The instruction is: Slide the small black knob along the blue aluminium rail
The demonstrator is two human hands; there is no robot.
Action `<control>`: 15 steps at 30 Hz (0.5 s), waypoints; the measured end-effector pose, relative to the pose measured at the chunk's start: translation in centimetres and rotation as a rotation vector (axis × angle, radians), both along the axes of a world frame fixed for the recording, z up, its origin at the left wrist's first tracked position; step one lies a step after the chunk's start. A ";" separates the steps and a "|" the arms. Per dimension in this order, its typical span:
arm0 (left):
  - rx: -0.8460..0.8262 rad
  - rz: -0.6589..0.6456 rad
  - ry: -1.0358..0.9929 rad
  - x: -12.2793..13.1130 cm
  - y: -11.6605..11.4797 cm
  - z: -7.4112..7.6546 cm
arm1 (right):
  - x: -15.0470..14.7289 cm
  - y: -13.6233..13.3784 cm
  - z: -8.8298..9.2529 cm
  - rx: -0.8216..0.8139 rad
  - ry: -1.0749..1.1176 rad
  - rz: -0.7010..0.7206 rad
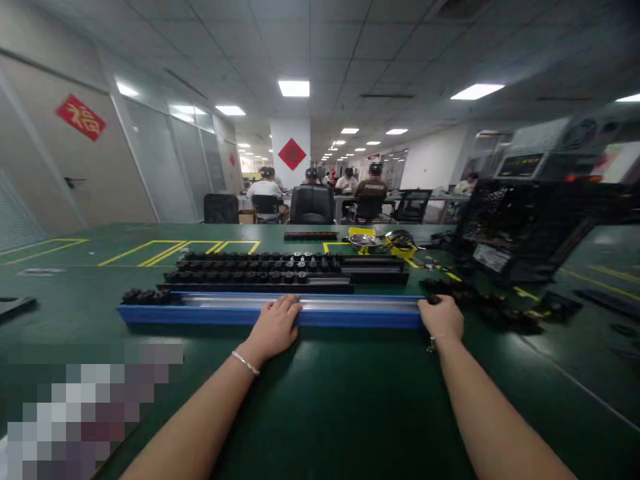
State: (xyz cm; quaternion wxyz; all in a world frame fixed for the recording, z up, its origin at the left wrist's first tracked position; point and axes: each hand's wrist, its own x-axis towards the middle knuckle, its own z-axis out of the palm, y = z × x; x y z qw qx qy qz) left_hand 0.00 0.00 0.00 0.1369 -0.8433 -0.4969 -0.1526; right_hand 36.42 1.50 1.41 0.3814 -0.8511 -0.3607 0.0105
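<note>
room: I'm seeing a long open hall with a tiled ceiling and lit light panels. A white pillar point(291, 143) stands at centre back with a red diamond sign point(291, 154). Glass partitions run along the upper left.
people: several people point(373, 190) are seated at desks in the far centre, well apart from my bench.
surface: a dark green table point(320, 407) fills the lower half of the frame. Yellow tape lines point(165, 252) cross it at mid left.
machine: a black machine point(520, 227) stands at mid right on the table. Details are blurred.
blue rail: the blue rail point(210, 313) lies crosswise at frame centre, flat on the mat. It is long and narrow, with a bright blue base and a silver channel on top. Small black parts point(145, 295) sit at its left end.
racks: two black racks point(280, 270) hold rows of small knobs. They lie just behind the rail and parallel to it.
left hand: my left hand point(275, 327) lies palm down on the rail's near edge, mid-length. The fingers are flat and close together over the top, not wrapped round it.
right hand: my right hand point(443, 319) is at the rail's right end with the fingers curled over it. I can't tell if it actually clamps.
loose parts: a heap of black pieces point(480, 303) lies just right of that hand.
bowl: a metal bowl point(365, 240) sits in the upper centre of the table.
bracelet: a thin bracelet point(245, 362) is on the left wrist.
</note>
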 end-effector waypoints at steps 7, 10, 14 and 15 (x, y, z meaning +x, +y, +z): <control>-0.008 -0.003 -0.011 0.0 0.0 0.2 | 2.0 0.2 -0.4 -0.048 -0.020 -0.004; -0.008 -0.005 -0.015 0.0 0.0 0.2 | 3.2 0.5 -0.8 -0.024 -0.027 -0.028; -0.011 -0.004 -0.018 0.0 0.0 0.2 | 6.3 0.5 -1.9 -0.067 0.004 -0.062; -0.011 -0.003 -0.017 0.0 0.0 0.2 | 6.9 0.4 -2.2 -0.084 0.000 -0.047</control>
